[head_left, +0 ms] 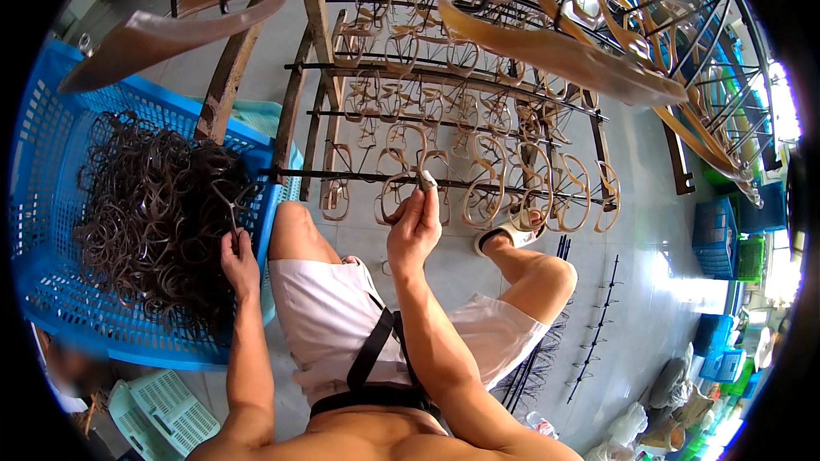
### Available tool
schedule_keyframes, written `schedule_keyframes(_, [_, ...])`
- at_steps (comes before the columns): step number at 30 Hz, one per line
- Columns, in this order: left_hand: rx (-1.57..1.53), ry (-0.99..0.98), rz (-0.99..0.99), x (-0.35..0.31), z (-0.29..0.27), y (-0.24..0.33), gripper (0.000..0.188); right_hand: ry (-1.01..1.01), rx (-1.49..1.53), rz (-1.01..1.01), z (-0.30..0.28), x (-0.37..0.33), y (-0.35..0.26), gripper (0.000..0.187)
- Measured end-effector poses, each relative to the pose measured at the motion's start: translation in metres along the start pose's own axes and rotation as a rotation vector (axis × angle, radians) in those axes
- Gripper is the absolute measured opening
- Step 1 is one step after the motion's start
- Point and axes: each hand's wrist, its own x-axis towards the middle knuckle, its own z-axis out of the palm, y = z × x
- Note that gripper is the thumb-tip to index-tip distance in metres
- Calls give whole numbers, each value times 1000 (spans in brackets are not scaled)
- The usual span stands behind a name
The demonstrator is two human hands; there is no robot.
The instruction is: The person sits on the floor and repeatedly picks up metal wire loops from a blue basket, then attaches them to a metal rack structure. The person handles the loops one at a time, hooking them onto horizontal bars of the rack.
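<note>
My left hand (241, 265), at the right edge of the blue crate, is closed on a dark spectacle frame (229, 207). Beside it, a tangled heap of dark spectacle frames (145, 222) fills much of the blue plastic crate (51, 290). In front of me my right hand (414, 235) is raised with its fingers pinched at a light brown spectacle frame (414, 138) on the rack's near rod. Something white (428, 179) shows at its fingertips; I cannot tell whether it is a finger wrap. More translucent brown frames (487, 181) hang along that black rod (367, 176).
The wooden rack (290, 111) holds several rows of frames on rods. Large frame parts (564, 43) hang close overhead. Black wire-pronged rods (595, 324) lie on the floor at right, near plastic bags (628, 427). A pale green basket (162, 410) stands lower left; blue crates (716, 239) line the right.
</note>
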Motion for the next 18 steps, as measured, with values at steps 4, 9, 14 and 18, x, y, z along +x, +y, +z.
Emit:
schedule_keyframes(4, [-15, -30, -11, 0, -1, 0, 22, -67, -123, -134, -2, -4, 10, 28])
schedule_keyframes(9, [-7, -38, 7, 2, -2, -2, 21, -60, -241, -226, -6, 2, 9, 28])
schedule_keyframes(14, [-10, -12, -18, 2, 1, 5, 23, -15, -198, -149, -12, 10, 11, 25])
schedule_keyframes(18, [68, 84, 52, 4, -2, -1, 26, -26, -48, -29, -16, 14, 3, 22])
